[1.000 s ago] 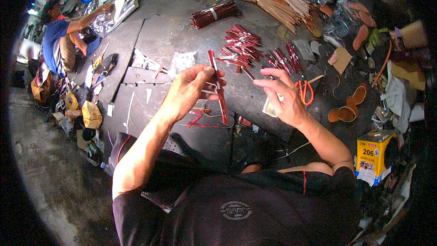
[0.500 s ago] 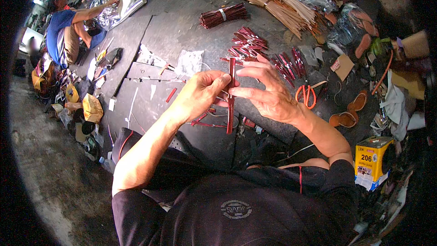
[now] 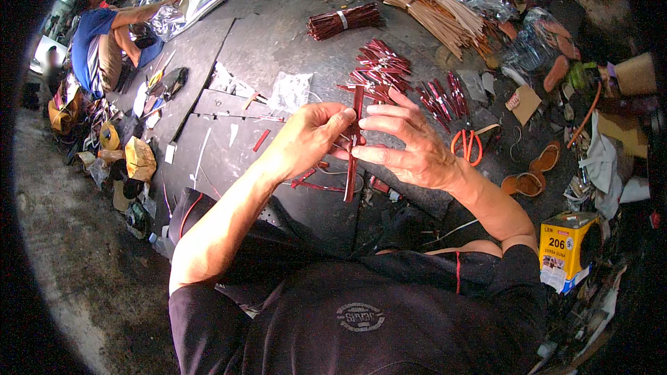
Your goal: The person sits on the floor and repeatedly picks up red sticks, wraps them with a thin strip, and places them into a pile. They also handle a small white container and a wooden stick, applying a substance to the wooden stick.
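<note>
A narrow, glossy dark red strap (image 3: 350, 177) hangs upright between my two hands, with a pale line along its lower part. My left hand (image 3: 309, 132) pinches it near the middle between thumb and fingers. From the other side, the fingertips of my right hand (image 3: 417, 149) rest on the same strap, with one finger raised. Whatever small part lies between the fingertips is hidden. Beyond my hands is a pile of red straps (image 3: 381, 69) with shiny metal bits, and a smaller spread of straps (image 3: 442, 101) lies to its right.
Orange-handled scissors (image 3: 467, 147) lie right of my hand. A tied dark red bundle (image 3: 345, 21) and a tan strip bundle (image 3: 420, 10) are farther off. A yellow tin (image 3: 566, 243) stands at right. Another person (image 3: 97, 45) sits far left, handling silvery sheeting (image 3: 198, 0).
The strap's lower end has tilted slightly left, and my hands have shifted only a little on it. The other person has leaned slightly.
</note>
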`<action>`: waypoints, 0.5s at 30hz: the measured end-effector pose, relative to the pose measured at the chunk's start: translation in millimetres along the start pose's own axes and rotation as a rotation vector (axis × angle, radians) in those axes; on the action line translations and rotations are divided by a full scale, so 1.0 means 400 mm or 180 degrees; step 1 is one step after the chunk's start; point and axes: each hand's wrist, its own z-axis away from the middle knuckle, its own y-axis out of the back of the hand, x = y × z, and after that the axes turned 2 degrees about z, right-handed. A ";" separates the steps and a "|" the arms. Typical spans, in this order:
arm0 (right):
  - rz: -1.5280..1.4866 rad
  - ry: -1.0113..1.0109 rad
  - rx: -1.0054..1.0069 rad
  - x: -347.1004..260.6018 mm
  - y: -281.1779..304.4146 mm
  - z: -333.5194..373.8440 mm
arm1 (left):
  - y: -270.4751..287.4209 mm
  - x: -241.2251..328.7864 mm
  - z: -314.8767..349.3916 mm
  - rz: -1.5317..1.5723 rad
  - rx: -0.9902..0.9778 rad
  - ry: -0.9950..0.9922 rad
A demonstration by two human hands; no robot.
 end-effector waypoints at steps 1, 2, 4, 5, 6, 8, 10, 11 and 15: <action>0.0040 -0.0007 0.0020 0.001 0.000 0.002 | 0.000 0.000 -0.002 -0.0014 -0.0017 -0.0009; 0.0080 -0.0015 0.0041 0.002 -0.002 0.002 | -0.001 0.001 -0.003 -0.0016 -0.0052 0.0001; 0.0131 -0.0065 0.0094 0.009 -0.002 0.003 | -0.003 0.003 -0.005 -0.0020 -0.0122 0.0021; 0.0135 -0.0106 0.0124 0.014 -0.002 0.003 | -0.006 0.003 -0.003 -0.0015 -0.0126 0.0062; 0.0139 -0.0147 0.0154 0.018 -0.003 0.003 | -0.010 0.003 -0.002 -0.0011 -0.0130 0.0103; 0.0175 -0.0228 0.0107 0.022 0.002 0.001 | -0.012 0.004 0.000 -0.0021 -0.0138 0.0156; 0.0169 -0.0216 0.0104 0.020 0.001 -0.002 | -0.011 0.006 -0.001 -0.0049 -0.0144 0.0183; 0.0119 -0.0188 0.0122 0.017 -0.003 -0.002 | -0.009 0.005 -0.003 -0.0068 -0.0143 0.0181; -0.0030 -0.0085 0.0115 0.007 -0.016 0.008 | -0.002 0.003 -0.008 -0.0099 -0.0115 0.0212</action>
